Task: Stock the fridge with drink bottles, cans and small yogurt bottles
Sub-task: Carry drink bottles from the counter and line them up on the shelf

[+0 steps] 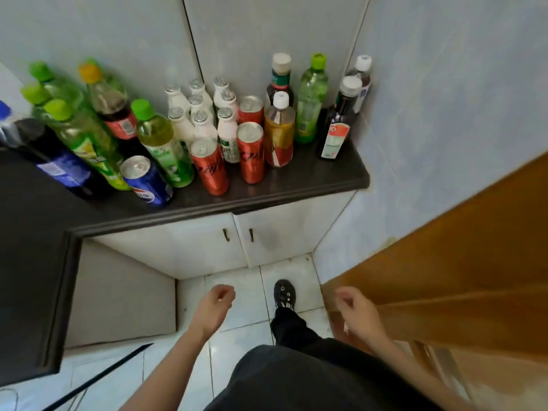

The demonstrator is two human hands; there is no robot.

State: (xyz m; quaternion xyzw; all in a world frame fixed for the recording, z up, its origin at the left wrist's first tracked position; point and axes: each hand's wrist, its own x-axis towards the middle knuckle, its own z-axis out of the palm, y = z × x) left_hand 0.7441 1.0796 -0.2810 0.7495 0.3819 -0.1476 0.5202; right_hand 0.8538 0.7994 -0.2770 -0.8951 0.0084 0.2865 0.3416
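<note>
Dark countertop (326, 176) runs L-shaped, its rounded front edge ending at the right against the pale tiled wall (444, 99); white cabinet doors (207, 247) sit closed beneath it; a wooden door (444, 262) crowds the right side, leaving a narrow patch of tiled floor (237, 324) where one black shoe (284, 293) stands. All stock stands upright on the countertop, packed close toward the back wall: green-capped bottles (86, 137) and a blue-labelled dark bottle (56, 161) at left, blurred; an orange-capped cola bottle (114, 114) behind them; a blue can (146, 180) nearest the front edge; three red cans (251, 152) just beside a cluster of small white yogurt bottles (201, 120) with foil tops; an amber bottle (278, 132), a tall green bottle (311, 99) and dark white-capped bottles (338, 123) toward the right corner. Left hand (215, 304) hangs low over the floor, fingers loosely curled, holding nothing; right hand (355, 310) likewise relaxed and empty, in front of the wooden door, well apart from the stock.
</note>
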